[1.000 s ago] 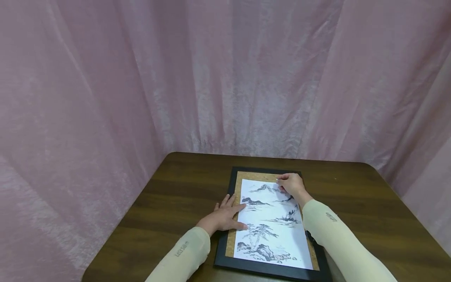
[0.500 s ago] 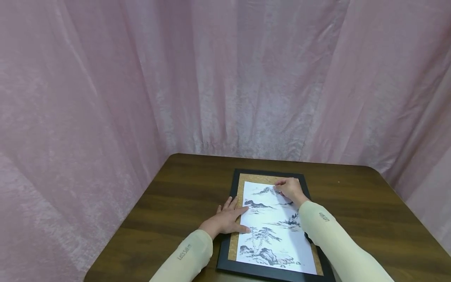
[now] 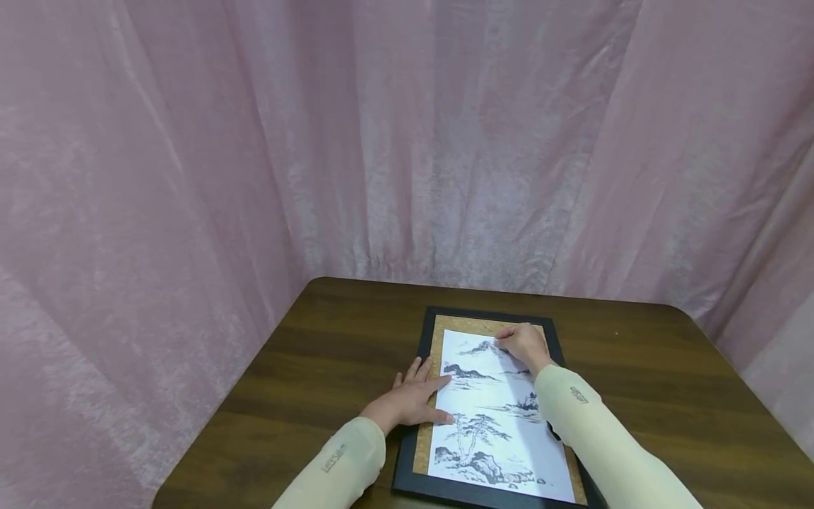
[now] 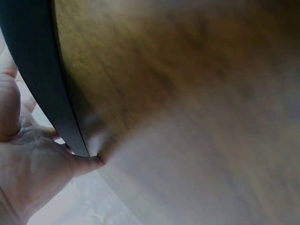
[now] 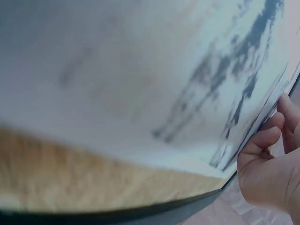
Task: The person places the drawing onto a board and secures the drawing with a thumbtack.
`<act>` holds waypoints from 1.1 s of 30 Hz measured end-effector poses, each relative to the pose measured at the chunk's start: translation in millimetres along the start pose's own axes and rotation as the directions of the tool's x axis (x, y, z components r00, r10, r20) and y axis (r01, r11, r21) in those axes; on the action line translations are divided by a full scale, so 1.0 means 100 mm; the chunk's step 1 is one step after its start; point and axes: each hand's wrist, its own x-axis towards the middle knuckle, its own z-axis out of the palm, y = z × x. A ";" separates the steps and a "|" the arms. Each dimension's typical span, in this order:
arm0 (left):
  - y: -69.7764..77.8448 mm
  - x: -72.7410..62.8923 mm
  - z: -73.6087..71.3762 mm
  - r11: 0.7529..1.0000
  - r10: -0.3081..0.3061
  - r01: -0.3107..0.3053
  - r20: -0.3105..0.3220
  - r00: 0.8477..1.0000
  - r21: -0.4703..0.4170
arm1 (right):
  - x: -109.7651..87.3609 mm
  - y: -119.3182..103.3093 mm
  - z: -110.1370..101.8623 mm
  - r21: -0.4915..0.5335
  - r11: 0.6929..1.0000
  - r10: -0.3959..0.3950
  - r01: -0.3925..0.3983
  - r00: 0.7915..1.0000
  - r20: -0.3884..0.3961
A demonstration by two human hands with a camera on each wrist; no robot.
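A white sheet of paper printed with an ink landscape lies on a black-framed corkboard. My left hand rests with spread fingers over the board's left side, thumb and index finger on the paper's left edge. The left wrist view shows this hand beside the black frame. My right hand is at the paper's upper right, thumb and fingertips drawn together at its top edge. In the right wrist view this hand has bent fingers; I cannot tell what is between them.
The board lies on a brown wooden table with rounded far corners. Pink velvet curtains hang behind the table and along its sides. A small white speck lies on the table to the right.
My right hand has shifted from the corkboard margin by the paper's top right onto the paper's top edge. My left hand stays in place. The head view has drifted slightly.
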 end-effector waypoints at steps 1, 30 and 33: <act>0.00 0.00 0.00 1.000 -0.001 0.001 0.000 1.000 0.001 | 0.00 0.00 0.00 0.001 1.000 -0.005 0.005 1.000 -0.003; 0.00 -0.04 0.02 1.000 0.012 -0.012 -0.007 1.000 -0.026 | -0.01 0.03 0.04 0.106 0.991 0.080 -0.077 0.996 -0.026; 0.01 -0.03 0.01 1.000 0.011 -0.012 -0.007 1.000 -0.026 | -0.02 0.01 0.02 0.095 0.993 0.070 -0.067 0.997 -0.030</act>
